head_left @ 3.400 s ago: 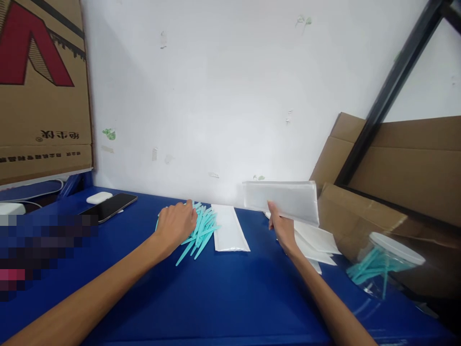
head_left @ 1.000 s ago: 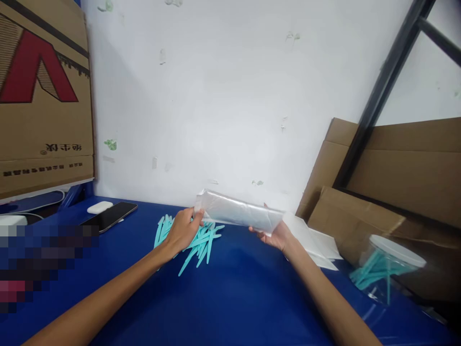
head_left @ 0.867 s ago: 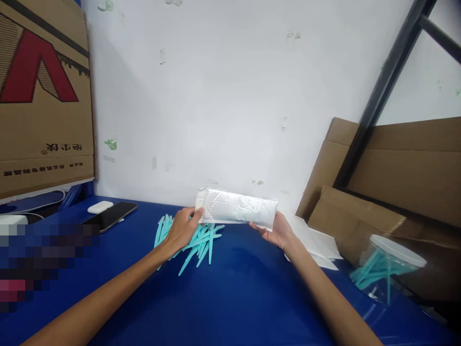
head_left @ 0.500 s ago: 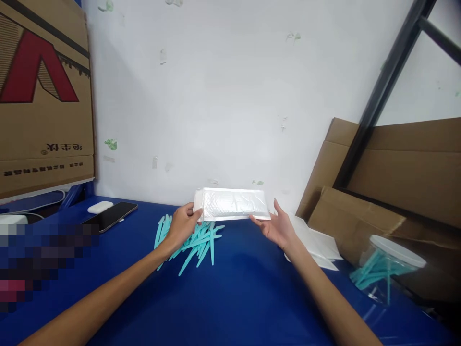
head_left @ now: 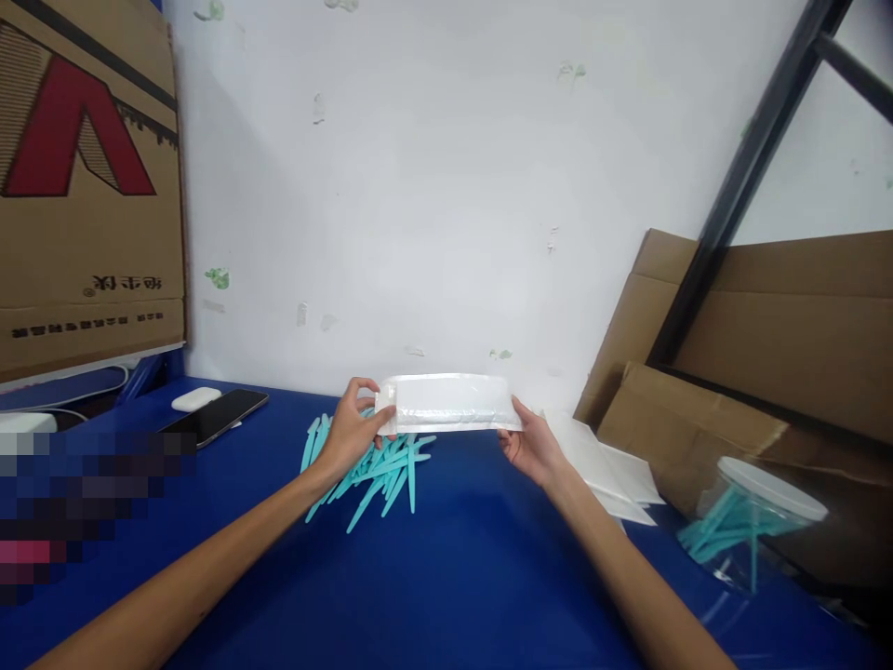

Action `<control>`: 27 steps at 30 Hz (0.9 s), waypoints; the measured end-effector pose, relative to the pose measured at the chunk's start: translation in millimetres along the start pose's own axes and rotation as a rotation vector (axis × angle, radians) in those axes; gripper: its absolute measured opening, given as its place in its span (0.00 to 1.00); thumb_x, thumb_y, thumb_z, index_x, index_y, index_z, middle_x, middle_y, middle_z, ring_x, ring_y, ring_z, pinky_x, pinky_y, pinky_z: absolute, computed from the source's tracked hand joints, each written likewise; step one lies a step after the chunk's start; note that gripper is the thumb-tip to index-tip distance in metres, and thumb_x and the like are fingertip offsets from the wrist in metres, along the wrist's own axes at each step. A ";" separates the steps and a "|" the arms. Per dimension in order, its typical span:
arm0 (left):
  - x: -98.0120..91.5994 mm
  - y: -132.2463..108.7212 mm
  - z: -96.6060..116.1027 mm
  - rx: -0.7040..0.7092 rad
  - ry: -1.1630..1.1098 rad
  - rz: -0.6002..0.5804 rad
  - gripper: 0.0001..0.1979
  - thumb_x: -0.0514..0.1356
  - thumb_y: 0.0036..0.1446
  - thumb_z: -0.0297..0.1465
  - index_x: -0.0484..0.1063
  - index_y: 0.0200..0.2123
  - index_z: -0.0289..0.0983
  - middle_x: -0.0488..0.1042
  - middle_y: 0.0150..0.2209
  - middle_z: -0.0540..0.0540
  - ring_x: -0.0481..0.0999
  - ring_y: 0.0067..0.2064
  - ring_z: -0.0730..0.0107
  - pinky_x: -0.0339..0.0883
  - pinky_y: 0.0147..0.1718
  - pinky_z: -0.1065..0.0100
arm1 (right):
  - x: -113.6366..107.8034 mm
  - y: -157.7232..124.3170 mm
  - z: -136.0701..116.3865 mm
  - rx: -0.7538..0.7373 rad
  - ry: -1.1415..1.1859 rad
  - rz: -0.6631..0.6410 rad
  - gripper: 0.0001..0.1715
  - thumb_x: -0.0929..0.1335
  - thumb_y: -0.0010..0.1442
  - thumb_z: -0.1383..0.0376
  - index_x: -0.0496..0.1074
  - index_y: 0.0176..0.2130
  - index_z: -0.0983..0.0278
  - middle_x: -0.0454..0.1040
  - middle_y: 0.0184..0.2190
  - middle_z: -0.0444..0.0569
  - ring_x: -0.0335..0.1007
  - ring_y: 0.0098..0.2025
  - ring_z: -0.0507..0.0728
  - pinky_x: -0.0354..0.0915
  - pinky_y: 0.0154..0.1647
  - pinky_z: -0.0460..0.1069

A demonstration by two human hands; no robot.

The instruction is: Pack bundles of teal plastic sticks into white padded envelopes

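A white bubble mailer (head_left: 450,402) is held up lengthwise above the blue table, one end in each hand. My left hand (head_left: 354,423) pinches its left end, thumb on the near face. At the other end, my right hand (head_left: 534,442) is closed on the lower right corner with the thumb in front. Behind and below my left hand lies a loose pile of turquoise plastic sticks (head_left: 391,479), partly covered by that hand. What is inside the mailer, if anything, is hidden.
More white mailers (head_left: 614,470) lie right of my right hand. A clear jar with a white lid (head_left: 771,489) holds turquoise sticks. At left are a phone (head_left: 219,419) and a white case (head_left: 196,399). Cardboard (head_left: 684,428) leans at right; a large box (head_left: 90,233) stands at left.
My right hand's fingers have gone from spread to closed on the mailer's right end. The mailer has tipped and dropped slightly, and my left hand has shifted its hold a little.
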State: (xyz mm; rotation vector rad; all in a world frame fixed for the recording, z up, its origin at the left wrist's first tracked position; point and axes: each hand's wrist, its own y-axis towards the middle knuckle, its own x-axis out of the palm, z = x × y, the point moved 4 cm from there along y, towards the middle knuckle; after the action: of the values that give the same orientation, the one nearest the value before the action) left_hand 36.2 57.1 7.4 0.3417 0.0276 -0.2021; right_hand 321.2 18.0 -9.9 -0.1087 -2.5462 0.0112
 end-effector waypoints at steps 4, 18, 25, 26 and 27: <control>2.0 1.2 -6.3 -0.051 0.094 -0.067 0.19 0.61 0.51 0.39 0.72 0.44 0.34 0.76 0.35 0.44 0.73 0.25 0.71 0.62 0.17 0.73 | -2.2 1.7 1.2 -0.022 -0.075 0.016 0.12 0.65 0.64 0.59 0.68 0.44 0.64 0.75 0.24 0.43 0.69 0.17 0.48 0.69 0.16 0.41; 18.5 -8.1 -20.4 -0.315 -0.325 -0.495 0.30 0.68 0.49 0.31 0.67 0.57 0.37 0.74 0.41 0.39 0.69 0.27 0.80 0.54 0.16 0.80 | 31.2 -29.4 -28.6 -0.239 0.066 -0.231 0.17 0.65 0.63 0.54 0.69 0.47 0.62 0.75 0.36 0.47 0.73 0.32 0.49 0.74 0.36 0.42; 21.2 -13.4 -19.1 -0.353 -0.288 -0.536 0.33 0.68 0.49 0.30 0.64 0.58 0.35 0.70 0.26 0.50 0.62 0.22 0.82 0.48 0.15 0.79 | 37.3 -36.6 -29.6 -0.290 0.108 -0.269 0.07 0.69 0.60 0.62 0.69 0.40 0.60 0.74 0.38 0.44 0.73 0.36 0.49 0.73 0.40 0.41; 21.1 -14.4 -18.5 -0.358 -0.279 -0.537 0.33 0.67 0.49 0.30 0.63 0.58 0.35 0.69 0.25 0.51 0.61 0.21 0.82 0.47 0.15 0.79 | 36.8 -35.8 -28.9 -0.285 0.107 -0.269 0.06 0.69 0.60 0.63 0.70 0.40 0.60 0.74 0.37 0.44 0.73 0.35 0.49 0.73 0.39 0.42; 21.0 -15.3 -17.8 -0.362 -0.270 -0.539 0.33 0.67 0.49 0.29 0.62 0.58 0.35 0.69 0.24 0.51 0.60 0.21 0.83 0.46 0.15 0.79 | 36.4 -35.1 -28.3 -0.283 0.104 -0.269 0.06 0.69 0.61 0.63 0.70 0.40 0.60 0.74 0.37 0.44 0.73 0.35 0.49 0.73 0.39 0.42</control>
State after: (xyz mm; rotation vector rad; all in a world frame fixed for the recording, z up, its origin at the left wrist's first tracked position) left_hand 53.8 45.0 -15.6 -0.0644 -0.1113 -0.7651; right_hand 304.3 -14.5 35.0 0.1217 -2.4239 -0.4475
